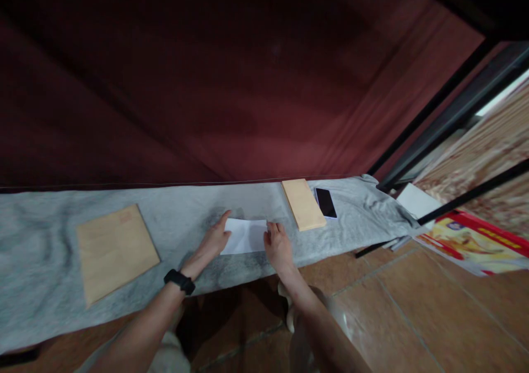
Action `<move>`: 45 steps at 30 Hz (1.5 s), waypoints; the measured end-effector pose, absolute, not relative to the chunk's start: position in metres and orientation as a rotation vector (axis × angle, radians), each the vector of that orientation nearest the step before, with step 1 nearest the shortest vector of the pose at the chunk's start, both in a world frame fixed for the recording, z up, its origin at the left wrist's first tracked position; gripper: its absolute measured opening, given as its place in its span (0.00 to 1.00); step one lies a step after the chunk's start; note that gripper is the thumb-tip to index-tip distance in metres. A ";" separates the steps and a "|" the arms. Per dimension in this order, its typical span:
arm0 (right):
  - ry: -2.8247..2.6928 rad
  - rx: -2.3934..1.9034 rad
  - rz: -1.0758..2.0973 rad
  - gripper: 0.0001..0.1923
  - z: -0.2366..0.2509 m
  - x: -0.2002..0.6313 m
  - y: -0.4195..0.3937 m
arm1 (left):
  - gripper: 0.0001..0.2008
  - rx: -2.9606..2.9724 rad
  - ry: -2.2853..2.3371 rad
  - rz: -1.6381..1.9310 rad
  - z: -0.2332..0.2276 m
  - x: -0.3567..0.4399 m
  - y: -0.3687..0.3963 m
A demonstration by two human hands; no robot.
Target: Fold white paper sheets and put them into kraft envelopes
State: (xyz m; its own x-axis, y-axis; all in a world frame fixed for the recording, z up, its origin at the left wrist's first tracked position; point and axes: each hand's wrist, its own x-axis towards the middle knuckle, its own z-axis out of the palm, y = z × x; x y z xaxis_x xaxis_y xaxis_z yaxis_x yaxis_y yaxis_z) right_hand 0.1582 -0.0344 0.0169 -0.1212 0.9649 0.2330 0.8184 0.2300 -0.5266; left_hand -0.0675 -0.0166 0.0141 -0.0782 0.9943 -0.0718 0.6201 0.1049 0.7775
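Note:
A white sheet of paper [246,237], apparently folded to a small rectangle, lies at the middle of the grey cloth. Its left edge is held by my left hand [214,238], with the thumb and index finger along the paper's side; a black watch is on that wrist. At the opposite edge, my right hand [278,246] has its fingers curled onto the paper's right side. To the right lies a stack of narrow tan envelopes [303,205]. A larger brown envelope [118,252] rests flat to the left of my hands.
The grey cloth [347,224] covers a long narrow surface against a dark red curtain [248,114]. A phone [326,203] lies beside the envelope stack. Black metal bars [433,108] rise at the right, near a red and yellow box [479,241] above the tiled floor [397,301].

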 end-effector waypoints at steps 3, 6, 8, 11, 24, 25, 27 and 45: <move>-2.096 -1.423 0.394 0.20 0.016 0.149 -0.033 | 0.37 1.588 1.839 0.709 0.017 -0.064 -0.018; -2.201 -1.390 0.353 0.22 0.009 0.139 -0.036 | 0.35 1.582 1.833 0.727 0.018 -0.063 -0.020; -2.279 -1.427 0.306 0.24 0.005 0.134 -0.040 | 0.34 1.618 1.850 0.668 0.019 -0.063 -0.022; -2.353 -1.489 0.236 0.27 -0.001 0.131 -0.043 | 0.31 1.733 1.998 0.564 0.022 -0.060 -0.028; -2.521 -1.514 0.136 0.29 -0.005 0.134 -0.046 | 0.33 2.284 1.813 0.582 -0.013 -0.002 -0.057; -2.499 -1.537 0.137 0.29 -0.006 0.134 -0.045 | 0.33 2.283 1.842 0.574 -0.013 -0.004 -0.058; -2.453 -1.578 0.134 0.28 -0.007 0.135 -0.044 | 0.33 2.283 1.891 0.573 -0.013 -0.009 -0.059; -2.262 -1.747 0.091 0.27 -0.001 0.172 -0.042 | 0.36 2.142 2.164 0.436 -0.011 -0.035 -0.069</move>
State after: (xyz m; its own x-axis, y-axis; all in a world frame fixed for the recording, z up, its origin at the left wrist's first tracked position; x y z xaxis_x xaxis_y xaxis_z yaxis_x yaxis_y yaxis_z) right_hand 0.1717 -0.0418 -0.0013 -0.2289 0.9563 0.1821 0.9384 0.2665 -0.2198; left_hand -0.0346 -0.0694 -0.0107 -0.0291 0.9881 0.1510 0.9695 -0.0089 0.2451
